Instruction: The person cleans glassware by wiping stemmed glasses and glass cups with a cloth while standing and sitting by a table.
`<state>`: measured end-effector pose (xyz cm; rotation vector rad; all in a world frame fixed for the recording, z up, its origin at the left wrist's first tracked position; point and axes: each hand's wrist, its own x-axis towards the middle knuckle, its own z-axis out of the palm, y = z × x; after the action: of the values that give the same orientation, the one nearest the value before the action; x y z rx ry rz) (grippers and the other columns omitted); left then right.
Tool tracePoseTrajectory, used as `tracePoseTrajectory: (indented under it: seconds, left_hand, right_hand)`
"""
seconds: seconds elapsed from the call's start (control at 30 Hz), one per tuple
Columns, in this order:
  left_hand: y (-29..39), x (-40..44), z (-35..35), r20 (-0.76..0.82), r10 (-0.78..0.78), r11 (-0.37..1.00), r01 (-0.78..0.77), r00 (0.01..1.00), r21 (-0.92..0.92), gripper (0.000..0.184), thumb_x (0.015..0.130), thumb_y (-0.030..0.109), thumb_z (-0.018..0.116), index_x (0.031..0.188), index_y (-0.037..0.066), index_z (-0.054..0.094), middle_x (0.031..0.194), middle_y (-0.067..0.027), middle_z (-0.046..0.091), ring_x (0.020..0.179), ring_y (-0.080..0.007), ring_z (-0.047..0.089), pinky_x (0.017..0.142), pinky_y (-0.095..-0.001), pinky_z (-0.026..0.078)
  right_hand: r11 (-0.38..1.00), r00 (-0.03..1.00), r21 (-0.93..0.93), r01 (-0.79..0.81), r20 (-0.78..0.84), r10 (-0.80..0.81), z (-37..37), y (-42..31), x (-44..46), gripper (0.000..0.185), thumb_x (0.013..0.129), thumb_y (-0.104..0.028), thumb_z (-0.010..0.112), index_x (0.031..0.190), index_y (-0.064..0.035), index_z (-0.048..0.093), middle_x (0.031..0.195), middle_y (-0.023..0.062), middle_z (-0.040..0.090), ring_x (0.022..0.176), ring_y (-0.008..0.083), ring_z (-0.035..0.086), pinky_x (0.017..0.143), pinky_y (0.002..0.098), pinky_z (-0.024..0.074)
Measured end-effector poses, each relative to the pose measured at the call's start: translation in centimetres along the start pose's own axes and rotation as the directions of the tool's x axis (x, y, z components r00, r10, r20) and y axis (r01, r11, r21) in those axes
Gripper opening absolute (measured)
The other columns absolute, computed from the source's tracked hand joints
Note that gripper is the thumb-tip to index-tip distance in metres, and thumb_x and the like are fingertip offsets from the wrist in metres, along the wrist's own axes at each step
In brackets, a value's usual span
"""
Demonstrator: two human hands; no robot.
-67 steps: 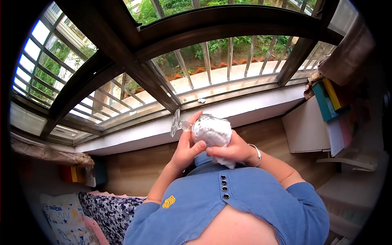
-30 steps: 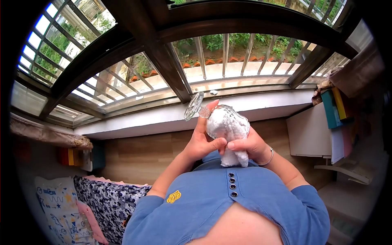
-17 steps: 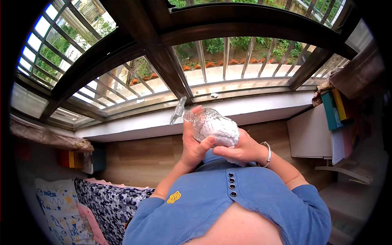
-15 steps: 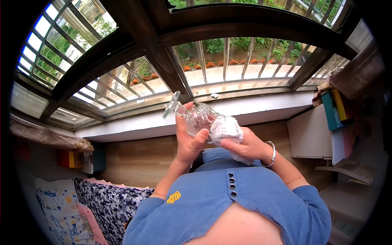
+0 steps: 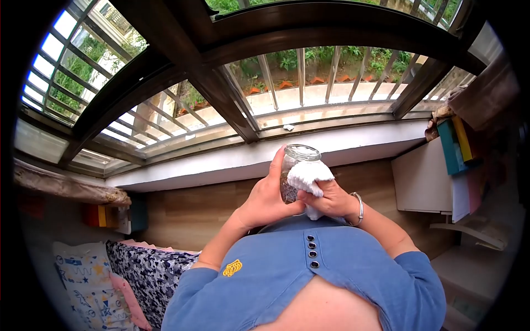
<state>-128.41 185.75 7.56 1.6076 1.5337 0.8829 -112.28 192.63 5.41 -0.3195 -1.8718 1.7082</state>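
A clear glass vase [image 5: 287,190] with a patterned body is held in front of my chest, one round end [image 5: 303,151] turned upward. My left hand [image 5: 270,198] is wrapped round its left side, thumb low and fingers partly hidden behind the glass. Against its right side, my right hand [image 5: 331,199] grips a bunched white cloth [image 5: 309,175] that covers part of the glass. The cloth's lower end hangs below my fingers. A silver bangle [image 5: 359,209] circles my right wrist.
Beyond the glass runs a white window sill [image 5: 353,144] under dark window frames with bars outside. A small white scrap [image 5: 288,127] lies on the sill ledge. A white cabinet [image 5: 419,179] and folders [image 5: 455,146] stand at right. Patterned bedding [image 5: 146,270] is at lower left.
The glass vase has swung from lying sideways, stem end to the left, to standing with a round end up. My left hand shifted lower; the cloth stays on the glass.
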Motion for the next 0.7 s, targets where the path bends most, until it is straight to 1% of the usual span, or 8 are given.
tracePoseTrajectory:
  seconds: [0.07,0.13,0.2,0.33,0.37,0.43,0.53,0.7]
  left_hand:
    - [0.1,0.1,-0.2,0.123,-0.060,0.958,0.091,0.991,-0.270,0.097,0.066,0.020,0.068,0.134,0.002,0.002,0.119,-0.0203,0.042,0.109,-0.0298,0.046,0.090,-0.0340,0.036]
    - [-0.2,0.5,0.1,0.184,-0.096,0.882,0.169,0.978,-0.440,0.096,0.066,0.025,0.067,0.134,0.001,0.003,0.125,-0.0171,0.036,0.113,-0.0247,0.039,0.092,-0.0332,0.033]
    - [-1.5,1.1,1.6,0.106,-0.034,0.545,0.108,0.994,-0.832,0.102,0.058,0.036,0.069,0.134,0.002,0.010,0.120,-0.0152,0.038,0.106,-0.0236,0.045,0.087,-0.0329,0.039]
    - [-0.3,1.4,2.3,0.149,-0.144,0.412,0.196,0.978,-0.890,0.102,0.058,0.045,0.067,0.133,0.002,0.012,0.105,-0.0131,0.047,0.071,-0.0191,0.055,0.058,-0.0295,0.046]
    - [-1.6,0.9,1.8,0.257,-0.114,0.389,0.281,0.960,-0.878,0.089,0.067,0.031,0.063,0.134,0.004,0.011,0.112,-0.0121,0.043,0.092,-0.0174,0.050,0.078,-0.0313,0.041]
    - [-0.8,0.7,1.0,0.269,-0.156,0.530,0.311,0.950,-0.789,0.089,0.067,0.027,0.063,0.134,0.005,0.010,0.109,-0.0120,0.045,0.090,-0.0176,0.051,0.079,-0.0314,0.041]
    - [0.3,0.3,-0.2,0.258,-0.199,0.707,0.321,0.945,-0.631,0.086,0.065,0.020,0.066,0.133,0.006,0.016,0.105,-0.0115,0.048,0.092,-0.0178,0.049,0.083,-0.0310,0.039]
    - [0.1,1.2,-0.7,0.487,-0.075,0.875,0.292,0.870,-0.387,0.081,0.063,0.028,0.069,0.126,0.001,0.027,0.110,-0.0134,0.047,0.102,-0.0189,0.045,0.089,-0.0298,0.035]
  right_hand:
    - [0.990,0.998,0.126,-0.057,-0.002,0.058,-0.3,0.0,0.2,0.030,0.084,-0.015,0.054,0.112,-0.0062,0.047,0.105,0.0054,0.051,0.094,0.0154,0.047,0.083,0.0289,0.0375]
    - [0.850,0.994,0.521,-0.079,-0.021,0.106,-0.5,0.1,0.5,0.029,0.088,-0.015,0.048,0.114,-0.0041,0.044,0.105,0.0035,0.051,0.094,0.0100,0.048,0.081,0.0255,0.0398]
    - [0.843,0.990,0.533,-0.065,-0.070,0.121,-0.5,-0.3,0.6,0.028,0.089,-0.017,0.046,0.113,-0.0031,0.044,0.099,0.0042,0.053,0.090,0.0094,0.050,0.077,0.0247,0.0425]
    - [0.858,0.941,0.501,-0.113,-0.222,0.254,-0.4,-0.3,0.9,0.028,0.091,-0.022,0.042,0.108,-0.0009,0.046,0.087,0.0047,0.057,0.077,0.0091,0.053,0.068,0.0227,0.0443]
    - [0.955,0.935,0.286,-0.078,-0.312,0.169,-0.5,-0.1,0.9,0.028,0.091,-0.023,0.043,0.106,-0.0007,0.047,0.085,0.0047,0.057,0.076,0.0087,0.052,0.067,0.0222,0.0436]
    - [0.994,0.898,-0.098,-0.047,-0.439,-0.001,-1.4,0.8,0.6,0.027,0.091,-0.024,0.043,0.101,-0.0001,0.050,0.084,0.0050,0.057,0.074,0.0079,0.050,0.065,0.0209,0.0420]
    - [0.955,0.749,0.295,0.024,-0.638,0.178,-3.8,-0.9,0.5,0.030,0.091,-0.025,0.043,0.096,0.0015,0.054,0.078,0.0056,0.058,0.070,0.0075,0.052,0.062,0.0217,0.0429]
    - [0.989,0.989,-0.018,-0.145,-0.010,0.145,-5.5,-3.7,-0.6,0.034,0.084,-0.019,0.054,0.112,0.0005,0.049,0.101,0.0079,0.056,0.083,0.0098,0.052,0.071,0.0236,0.0427]
